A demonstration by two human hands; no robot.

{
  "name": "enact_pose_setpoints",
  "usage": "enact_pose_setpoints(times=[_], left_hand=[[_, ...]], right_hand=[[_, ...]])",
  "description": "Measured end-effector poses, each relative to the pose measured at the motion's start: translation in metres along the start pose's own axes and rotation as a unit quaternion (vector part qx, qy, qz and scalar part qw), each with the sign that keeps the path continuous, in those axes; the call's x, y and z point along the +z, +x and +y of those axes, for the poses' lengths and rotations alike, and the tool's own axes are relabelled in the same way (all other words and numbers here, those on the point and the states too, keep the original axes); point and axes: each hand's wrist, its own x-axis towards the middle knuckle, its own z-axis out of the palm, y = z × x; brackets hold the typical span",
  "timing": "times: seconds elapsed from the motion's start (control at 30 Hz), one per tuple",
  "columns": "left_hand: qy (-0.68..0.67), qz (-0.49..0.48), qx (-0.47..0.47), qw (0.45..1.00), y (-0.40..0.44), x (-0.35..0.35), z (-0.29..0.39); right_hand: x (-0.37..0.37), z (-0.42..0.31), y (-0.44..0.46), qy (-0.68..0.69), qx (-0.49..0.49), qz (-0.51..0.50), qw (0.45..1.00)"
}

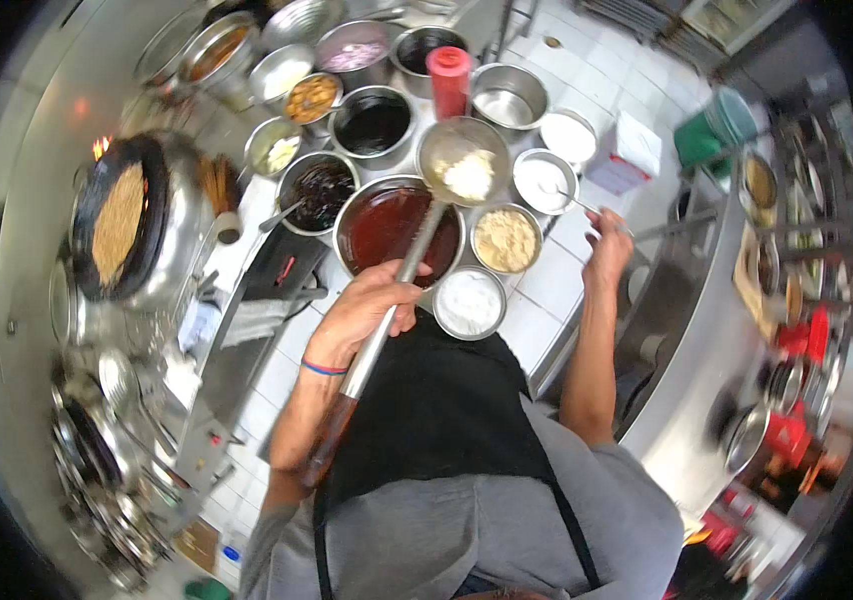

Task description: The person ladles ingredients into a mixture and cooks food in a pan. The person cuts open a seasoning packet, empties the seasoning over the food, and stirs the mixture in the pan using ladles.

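Ladle (377, 342), long and metal-shafted, slants across the front of the person's dark apron, its broad bowl out over the cluster of containers and its brown grip (333, 437) back by the left forearm. From here I can't tell whether the bowl touches any rim beneath it. It carries a pale, lumpy heap (470, 175), so I'd expect it to pull heavy at the far end, stiff along the shaft and prone to twist. The left hand (372, 305) has its fingers wrapped round the bare metal above dark red sauce (382, 220); that forward hold looks sensible against the weight, with the brown grip lying along the forearm as a brace. Smooth metal would turn slippery with any grease on it, and the loose heap could slide off if the bowl tipped.

Over to the other side, the right hand (608, 250) has its fingers closed on the handle of a small spoon (579, 203), whose end reaches the white contents (544, 182) of a round container. It looks light, fit for a fingertip hold.
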Motion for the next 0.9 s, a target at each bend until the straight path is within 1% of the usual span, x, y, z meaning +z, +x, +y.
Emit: enact_pose_setpoints(times=[0.03,0.1,0.17,0.2,0.23,0.3,0.37,0.4,0.43,0.47,0.5,0.53,0.57,0.6,0.63,0.67,0.7,0.73,0.77,0.8,0.83,0.87,0.9], left_hand=[[-0.003,-0.003,0.001,1.000,0.002,0.002,0.001],[0.000,-0.006,0.001,1.000,0.010,0.005,-0.001],[-0.017,-0.008,-0.016,1.000,0.018,0.011,-0.001],[-0.006,-0.019,-0.012,1.000,0.019,0.011,-0.002],[0.014,-0.025,-0.005,1.000,0.018,0.005,0.000],[-0.036,-0.047,0.002,0.998,0.004,-0.006,0.008],[-0.094,-0.059,0.054,0.992,-0.021,-0.022,0.022],[-0.109,-0.057,0.095,0.988,-0.033,-0.036,0.032],[-0.125,-0.057,0.130,0.982,-0.048,-0.050,0.041],[-0.139,-0.045,0.161,0.976,-0.061,-0.066,0.049],[-0.157,-0.033,0.191,0.968,-0.076,-0.084,0.057],[-0.148,-0.001,0.221,0.964,-0.092,-0.099,0.068],[-0.144,0.026,0.254,0.956,-0.102,-0.117,0.075],[-0.121,0.086,0.258,0.955,-0.111,-0.132,0.086],[-0.151,0.099,0.277,0.944,-0.115,-0.149,0.091],[-0.119,0.135,0.304,0.935,-0.122,-0.163,0.099],[-0.087,0.170,0.328,0.925,-0.130,-0.176,0.107],[-0.086,0.196,0.342,0.915,-0.134,-0.189,0.112],[-0.083,0.222,0.355,0.904,-0.136,-0.205,0.115],[-0.081,0.249,0.368,0.892,-0.138,-0.223,0.119],[-0.065,0.270,0.391,0.877,-0.140,-0.241,0.122],[-0.052,0.293,0.412,0.861,-0.141,-0.260,0.125],[-0.037,0.317,0.432,0.843,-0.138,-0.281,0.127]], right_hand=[[-0.002,-0.005,-0.001,0.041,0.023,-0.002,0.999],[-0.002,-0.023,-0.004,0.077,-0.005,-0.029,0.997],[0.011,-0.052,-0.025,0.020,-0.125,-0.075,0.989],[0.014,-0.051,-0.025,-0.074,-0.194,-0.076,0.975],[0.020,-0.044,-0.021,-0.152,-0.264,-0.074,0.949],[0.020,-0.001,0.006,-0.272,-0.267,-0.075,0.922],[0.007,0.054,0.050,-0.253,-0.227,-0.168,0.925],[0.004,0.058,0.064,-0.279,-0.244,-0.195,0.908],[0.006,0.054,0.061,-0.291,-0.257,-0.176,0.905],[0.030,-0.009,0.003,-0.428,-0.253,-0.119,0.860],[0.008,0.010,0.038,-0.373,-0.382,-0.123,0.837],[0.016,-0.023,0.013,-0.460,-0.380,-0.045,0.801],[0.026,-0.072,-0.020,-0.540,-0.379,0.040,0.750],[0.036,-0.097,-0.034,-0.483,-0.388,0.019,0.785],[0.047,-0.118,-0.049,-0.426,-0.392,-0.003,0.815],[0.077,-0.136,-0.081,-0.322,-0.374,-0.082,0.866],[0.115,-0.149,-0.125,-0.299,-0.343,-0.164,0.876],[0.156,-0.156,-0.170,-0.274,-0.309,-0.244,0.877],[0.196,-0.149,-0.206,-0.221,-0.252,-0.397,0.854],[0.240,-0.144,-0.267,-0.214,-0.211,-0.468,0.831],[0.281,-0.130,-0.301,-0.214,-0.152,-0.566,0.782],[0.317,-0.117,-0.357,-0.128,-0.067,-0.642,0.753],[0.351,-0.085,-0.366,-0.062,0.080,-0.718,0.689]])
